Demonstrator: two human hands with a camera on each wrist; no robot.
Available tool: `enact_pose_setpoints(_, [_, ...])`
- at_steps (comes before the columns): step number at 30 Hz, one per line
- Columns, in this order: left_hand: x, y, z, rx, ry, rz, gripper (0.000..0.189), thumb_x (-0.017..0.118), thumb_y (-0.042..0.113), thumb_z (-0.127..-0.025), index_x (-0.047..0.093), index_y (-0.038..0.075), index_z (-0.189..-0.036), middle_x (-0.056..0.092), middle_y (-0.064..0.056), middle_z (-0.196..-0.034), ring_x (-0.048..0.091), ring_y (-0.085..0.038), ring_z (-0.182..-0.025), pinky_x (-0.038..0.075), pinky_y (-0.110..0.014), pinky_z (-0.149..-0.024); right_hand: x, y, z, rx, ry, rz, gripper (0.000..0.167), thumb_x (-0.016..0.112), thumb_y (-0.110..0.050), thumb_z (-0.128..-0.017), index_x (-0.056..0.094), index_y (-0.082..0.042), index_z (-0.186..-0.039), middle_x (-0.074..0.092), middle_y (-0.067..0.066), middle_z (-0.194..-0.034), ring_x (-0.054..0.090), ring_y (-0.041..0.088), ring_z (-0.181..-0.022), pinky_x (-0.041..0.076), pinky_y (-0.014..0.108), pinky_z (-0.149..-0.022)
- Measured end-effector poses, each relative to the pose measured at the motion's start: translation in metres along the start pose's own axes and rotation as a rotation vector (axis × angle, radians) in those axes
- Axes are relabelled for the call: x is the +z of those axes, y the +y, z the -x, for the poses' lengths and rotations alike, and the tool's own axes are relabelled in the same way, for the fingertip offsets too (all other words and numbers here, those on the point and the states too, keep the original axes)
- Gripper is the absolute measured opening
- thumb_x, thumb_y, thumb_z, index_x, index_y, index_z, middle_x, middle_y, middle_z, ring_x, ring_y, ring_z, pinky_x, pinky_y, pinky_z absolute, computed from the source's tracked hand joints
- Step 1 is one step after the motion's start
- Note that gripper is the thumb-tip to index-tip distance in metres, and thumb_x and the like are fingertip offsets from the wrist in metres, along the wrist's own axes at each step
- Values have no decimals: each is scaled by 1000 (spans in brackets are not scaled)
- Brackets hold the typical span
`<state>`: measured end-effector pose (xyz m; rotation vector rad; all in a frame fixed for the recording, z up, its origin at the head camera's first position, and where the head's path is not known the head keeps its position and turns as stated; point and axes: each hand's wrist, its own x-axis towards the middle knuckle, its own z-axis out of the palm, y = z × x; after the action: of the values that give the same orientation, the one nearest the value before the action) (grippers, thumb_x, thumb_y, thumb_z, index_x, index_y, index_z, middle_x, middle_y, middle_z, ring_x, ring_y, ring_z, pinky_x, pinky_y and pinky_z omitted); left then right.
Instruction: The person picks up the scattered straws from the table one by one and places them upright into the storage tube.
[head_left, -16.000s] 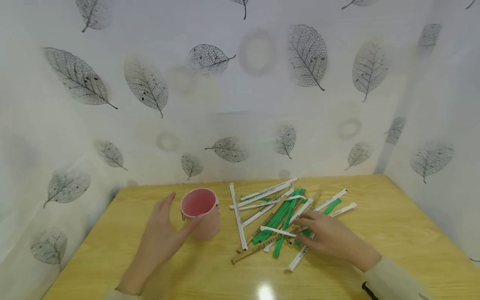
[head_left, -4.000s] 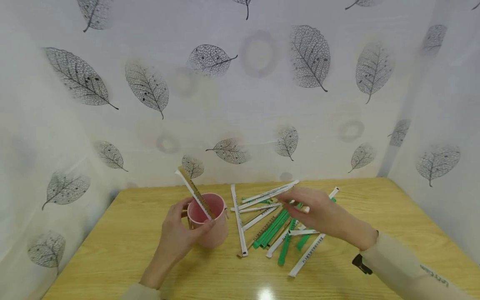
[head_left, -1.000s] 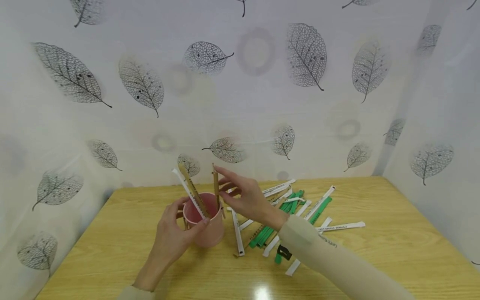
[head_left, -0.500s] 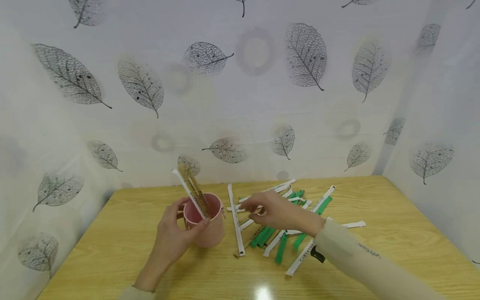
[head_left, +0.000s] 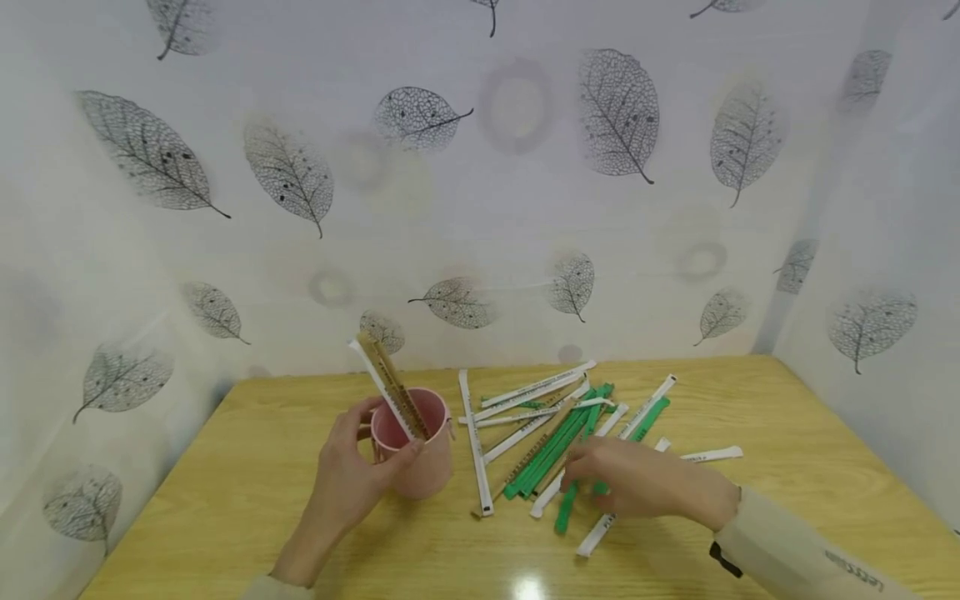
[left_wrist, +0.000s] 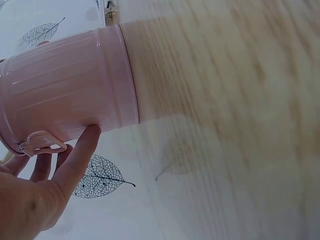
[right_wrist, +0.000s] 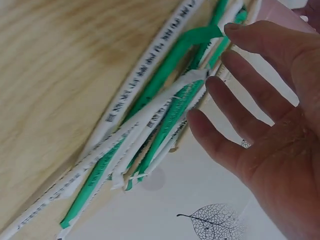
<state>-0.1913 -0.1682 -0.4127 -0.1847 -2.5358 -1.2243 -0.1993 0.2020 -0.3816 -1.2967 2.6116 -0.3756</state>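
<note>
My left hand grips a small pink bucket, thumb at the front rim and fingers around its side. The left wrist view shows fingers against the bucket wall, close to a small pink side handle. A white stick packet and brown stick packets lean out of the bucket to the left. My right hand is over the near right of a pile of slim printed packets. In the right wrist view its fingers are spread, with one fingertip at a bent green packet.
The pile mixes white packets, green packets and brown ones, lying crossed on the wooden table. One white packet lies at the far right. A leaf-printed curtain encloses the back and sides.
The bucket held nothing visible at first; a white and brown packets now stand in it. My right hand added a brown one, then moved right to the pile. My left hand has taken hold of the bucket.
</note>
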Motion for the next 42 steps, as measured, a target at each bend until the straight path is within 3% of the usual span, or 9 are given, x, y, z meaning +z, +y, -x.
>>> enact_pose_setpoints(6, [-1, 0, 0, 13, 6, -5, 78, 84, 42, -83, 50, 10, -145, 57, -15, -134, 61, -32, -116, 56, -54, -94, 13, 4, 14, -51, 64, 103, 35, 81, 1, -81, 76, -23, -107, 72, -4, -115, 68, 16, -107, 61, 31, -86])
enact_pose_setpoints(12, [-1, 1, 0, 10, 4, -3, 77, 85, 42, -82, 50, 11, -144, 58, -13, -133, 61, -32, -116, 56, -54, -94, 24, 9, 22, -84, 161, 174, 36, 77, 4, -85, 75, -17, -114, 71, 9, -122, 72, 25, -106, 61, 25, -79])
enact_pose_setpoints(18, [0, 2, -1, 9, 7, 3, 77, 85, 42, -82, 50, 12, -144, 58, -13, -133, 61, -31, -117, 57, -52, -94, 28, 20, 24, -144, 279, 304, 34, 81, 2, -82, 74, -15, -110, 71, 0, -108, 72, 15, -92, 59, 20, -73])
enact_pose_setpoints(22, [-1, 3, 0, 22, 17, -1, 76, 84, 41, -83, 51, 11, -144, 59, -13, -131, 61, -32, -115, 57, -52, -92, 30, 26, 25, -193, 302, 397, 38, 86, 0, -76, 72, -18, -106, 70, -3, -103, 69, 11, -87, 57, 20, -69])
enact_pose_setpoints(34, [0, 3, 1, 13, 12, 2, 76, 84, 42, -83, 51, 10, -144, 58, -14, -133, 61, -32, -116, 57, -51, -92, 15, 29, 24, -317, 435, 525, 46, 89, 2, -68, 73, -12, -108, 72, -2, -104, 71, 11, -91, 59, 19, -77])
enact_pose_setpoints(37, [0, 3, 1, 2, 4, 7, 77, 84, 42, -83, 50, 10, -144, 58, -14, -134, 61, -33, -117, 57, -51, -93, 2, 27, 22, -359, 499, 526, 15, 67, 3, -95, 70, -9, -105, 69, 1, -104, 69, 12, -92, 59, 18, -78])
enact_pose_setpoints(38, [0, 3, 1, -1, 3, 7, 77, 85, 42, -83, 50, 10, -144, 58, -14, -135, 61, -33, -117, 57, -51, -93, -3, 26, 21, -373, 526, 524, 15, 56, 0, -102, 69, -8, -103, 69, 2, -104, 69, 12, -91, 58, 17, -76])
enact_pose_setpoints(41, [-1, 3, 1, -9, -1, 6, 77, 84, 43, -83, 50, 11, -144, 58, -14, -135, 61, -32, -117, 56, -50, -94, -17, 25, 17, -403, 632, 508, 42, 27, -13, -110, 67, -9, -99, 66, 3, -101, 66, 11, -85, 55, 14, -70])
enact_pose_setpoints(42, [-1, 2, 1, -11, -3, 6, 77, 84, 43, -83, 50, 11, -144, 57, -13, -135, 61, -32, -117, 56, -50, -94, -21, 24, 16, -407, 667, 495, 41, 29, -15, -111, 67, -9, -98, 66, 4, -100, 66, 11, -83, 54, 13, -68])
